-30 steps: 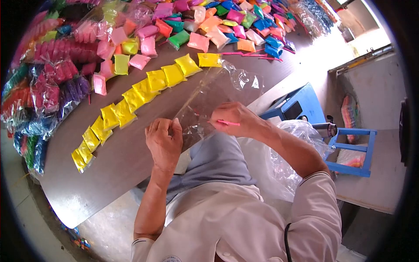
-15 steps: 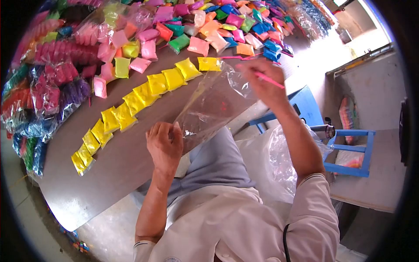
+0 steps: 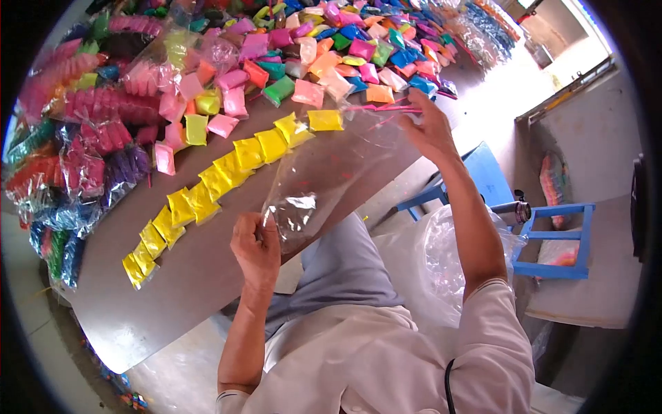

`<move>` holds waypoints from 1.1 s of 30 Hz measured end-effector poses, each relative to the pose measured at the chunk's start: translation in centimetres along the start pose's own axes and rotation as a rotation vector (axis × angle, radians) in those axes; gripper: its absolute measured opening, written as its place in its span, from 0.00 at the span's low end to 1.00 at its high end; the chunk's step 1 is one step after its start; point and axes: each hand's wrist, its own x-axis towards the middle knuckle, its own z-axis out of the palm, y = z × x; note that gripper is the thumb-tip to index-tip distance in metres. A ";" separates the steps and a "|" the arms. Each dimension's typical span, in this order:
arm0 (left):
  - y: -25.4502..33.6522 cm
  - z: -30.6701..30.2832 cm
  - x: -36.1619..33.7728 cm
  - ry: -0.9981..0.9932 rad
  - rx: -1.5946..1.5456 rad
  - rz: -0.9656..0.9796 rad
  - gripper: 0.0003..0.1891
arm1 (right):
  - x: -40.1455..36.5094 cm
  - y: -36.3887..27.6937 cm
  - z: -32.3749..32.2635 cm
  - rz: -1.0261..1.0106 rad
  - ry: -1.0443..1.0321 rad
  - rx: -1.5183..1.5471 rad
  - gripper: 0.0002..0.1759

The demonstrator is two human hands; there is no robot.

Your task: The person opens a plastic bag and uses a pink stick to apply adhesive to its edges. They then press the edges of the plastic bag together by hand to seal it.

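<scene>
My left hand (image 3: 256, 250) is closed on the lower left corner of a clear plastic bag (image 3: 321, 183), thumb against bent fingers. The bag spreads across the table's front part toward my right hand (image 3: 429, 127). That hand is at the bag's upper right end, its thumb and fingers apart. Thin pink strips (image 3: 383, 107) lie by its fingertips, at the bag's far edge. Beyond the bag, a curved row of small yellow packets (image 3: 234, 169) runs down to the left. Its last yellow packet (image 3: 325, 120) lies close to the bag's upper left edge.
A large heap of coloured packets (image 3: 338, 65) covers the far side of the table (image 3: 200, 265). Bundled packets in clear bags (image 3: 89, 159) are piled at the left. On the right are a blue stool (image 3: 552, 265), a dark bottle (image 3: 514, 209) and a big clear plastic bag (image 3: 441, 255).
My right hand has let go of a pink strip and spread its fingers. My left hand still pinches the bag and has shifted slightly left and down. The view has tilted a little.
</scene>
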 end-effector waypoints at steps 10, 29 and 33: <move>1.8 0.9 -0.7 0.016 -0.012 0.225 0.07 | -11.0 -11.1 -6.4 0.027 -0.619 0.569 0.22; 7.6 2.2 1.6 0.016 -0.114 0.338 0.06 | -16.8 -7.9 -1.1 0.819 -0.338 1.375 0.11; 10.3 3.0 2.5 -0.034 -0.157 0.518 0.05 | -15.9 -7.2 -2.8 0.842 -0.138 1.883 0.23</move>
